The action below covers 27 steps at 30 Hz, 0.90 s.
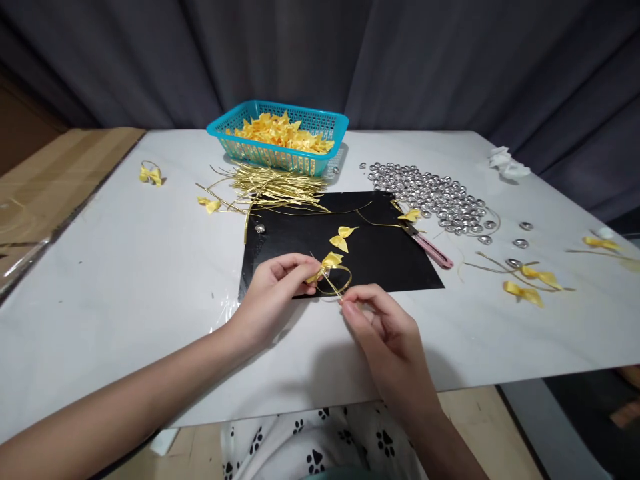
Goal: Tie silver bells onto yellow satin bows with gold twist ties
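Observation:
My left hand (274, 293) pinches a small yellow ribbon bow (327, 263) at the near edge of a black mat (380, 257). A thin gold wire loop (336, 283) hangs from the bow. My right hand (387, 337) pinches the end of that gold wire just below the loop. Both hands are closed in a pinch. A second yellow bow (342, 237) lies loose on the mat, a little beyond the hands.
A turquoise basket (320, 124) of yellow bows stands at the back, with a pile of gold wire ties (267, 186) before it. Several silver beads (440, 195) lie right, pink-handled scissors (430, 247) on the mat's edge. Loose bows (533, 283) lie right, one bow (151, 174) far left.

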### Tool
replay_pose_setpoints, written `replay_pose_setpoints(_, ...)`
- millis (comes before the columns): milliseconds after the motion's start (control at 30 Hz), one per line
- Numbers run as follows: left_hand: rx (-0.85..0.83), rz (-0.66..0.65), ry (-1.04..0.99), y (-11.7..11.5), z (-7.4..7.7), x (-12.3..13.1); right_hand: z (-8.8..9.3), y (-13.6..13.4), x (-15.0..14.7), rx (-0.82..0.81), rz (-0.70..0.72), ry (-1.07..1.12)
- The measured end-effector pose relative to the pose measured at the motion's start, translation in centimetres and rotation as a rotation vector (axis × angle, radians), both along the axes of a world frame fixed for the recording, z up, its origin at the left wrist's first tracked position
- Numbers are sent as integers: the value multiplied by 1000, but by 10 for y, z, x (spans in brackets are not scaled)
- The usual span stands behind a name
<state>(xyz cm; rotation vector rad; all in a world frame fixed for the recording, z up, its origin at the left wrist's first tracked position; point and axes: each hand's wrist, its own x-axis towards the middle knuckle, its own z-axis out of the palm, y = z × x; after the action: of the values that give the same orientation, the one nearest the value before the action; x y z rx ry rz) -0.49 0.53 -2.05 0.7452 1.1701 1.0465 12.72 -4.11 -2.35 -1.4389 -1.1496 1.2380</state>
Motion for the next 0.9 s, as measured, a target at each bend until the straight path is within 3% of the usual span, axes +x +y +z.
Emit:
replay_pose_setpoints(133,-14,-6,-2,3,0,-1,-3,1,8,-63,77,19)
replay_pose_setpoints(400,18,43,-3,2,-2,-2,-1,-2,9,-17,134,-24)
replay_pose_setpoints(633,179,-15,185,1,-2,-2,-5,-2,9,57,173,-188)
replay_pose_setpoints(733,257,-41,285,-2,-1,-2,-6,1,12,200,143,-299)
replay_pose_setpoints(900,335,-140,352,-6,-4,-2,-3,13,20,582,132,-597)
